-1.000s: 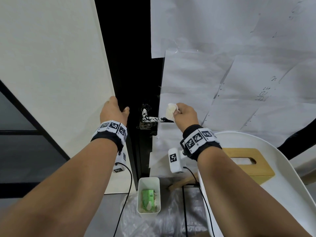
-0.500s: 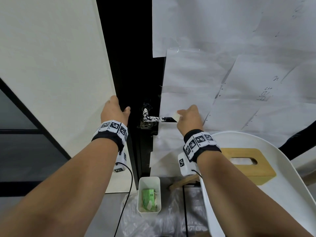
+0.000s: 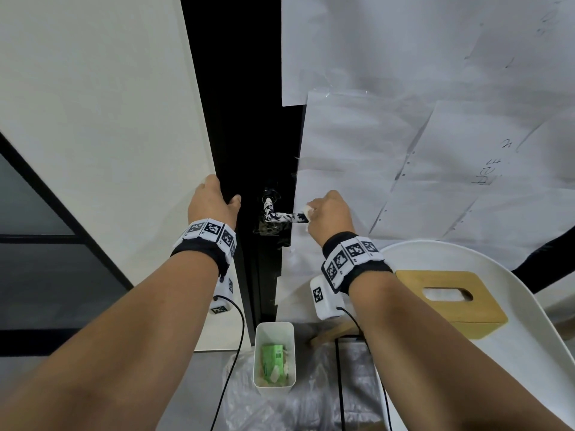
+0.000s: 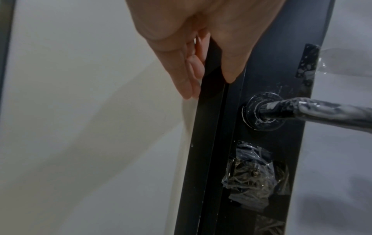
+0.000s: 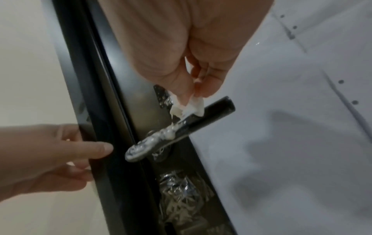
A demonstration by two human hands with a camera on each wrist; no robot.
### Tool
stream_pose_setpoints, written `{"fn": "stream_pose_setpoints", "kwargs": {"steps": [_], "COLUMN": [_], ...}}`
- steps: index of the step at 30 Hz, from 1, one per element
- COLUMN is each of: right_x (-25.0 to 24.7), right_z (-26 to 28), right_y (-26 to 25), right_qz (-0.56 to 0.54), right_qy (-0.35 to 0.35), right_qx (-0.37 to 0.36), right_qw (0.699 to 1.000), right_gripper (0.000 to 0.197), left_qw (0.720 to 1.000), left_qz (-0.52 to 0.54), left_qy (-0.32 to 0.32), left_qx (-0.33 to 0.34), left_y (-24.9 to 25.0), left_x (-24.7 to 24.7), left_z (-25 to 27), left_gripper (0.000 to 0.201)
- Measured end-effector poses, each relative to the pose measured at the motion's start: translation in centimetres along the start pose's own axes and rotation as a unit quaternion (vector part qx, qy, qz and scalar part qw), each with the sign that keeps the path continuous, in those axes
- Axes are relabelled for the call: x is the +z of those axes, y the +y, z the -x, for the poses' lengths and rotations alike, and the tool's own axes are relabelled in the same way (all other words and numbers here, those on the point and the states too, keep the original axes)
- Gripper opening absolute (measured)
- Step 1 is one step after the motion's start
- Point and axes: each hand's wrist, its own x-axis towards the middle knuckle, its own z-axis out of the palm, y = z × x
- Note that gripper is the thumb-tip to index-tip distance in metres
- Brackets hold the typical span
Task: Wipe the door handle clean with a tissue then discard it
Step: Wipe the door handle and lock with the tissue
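The black lever door handle (image 3: 281, 216) is smeared with white foam along most of its length (image 5: 161, 136); its free end is bare black. My right hand (image 3: 314, 209) pinches a small wad of white tissue (image 5: 189, 106) between thumb and fingers and presses it onto the handle near that free end. The tissue (image 3: 306, 209) shows just left of the knuckles. My left hand (image 3: 217, 197) grips the black door edge (image 4: 209, 111) left of the handle (image 4: 322, 111), thumb on the near face and fingers behind.
A white bin (image 3: 273, 328) holding a green packet stands on the floor below the handle, on clear plastic sheeting. A wooden tissue box (image 3: 448, 297) sits on a white round seat (image 3: 529, 353) at the right. Paper sheets (image 3: 404, 150) cover the door. Taped plastic (image 4: 255, 178) wraps the lock.
My right hand lowered the tissue from above the handle's end onto the handle and slid it slightly left. The left hand stays on the door edge.
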Motion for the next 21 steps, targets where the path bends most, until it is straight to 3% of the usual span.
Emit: {"fn": "stream_pose_setpoints", "kwargs": {"steps": [6,15,21], "right_x": [0.2,1.7,-0.7], "right_z": [0.4,0.1,-0.9], "right_y": [0.7,-2.5,-0.8], "right_qz": [0.075,0.05,0.014], "right_qy": [-0.004,-0.042,-0.005], "right_qx": [0.03,-0.034,0.017], "right_qw": [0.997,0.997,1.0], "right_gripper": [0.027,0.022,0.031], "left_qw": [1.0,1.0,1.0], "left_qz": [0.0,0.002,0.004], "left_qy": [0.002,0.001,0.001], "left_qx": [-0.002,0.001,0.005], "left_y": [-0.1,-0.3,-0.3], "left_x": [0.1,0.1,0.1], "left_z": [-0.1,0.0,0.0], "left_gripper": [0.033,0.031,0.031]}}
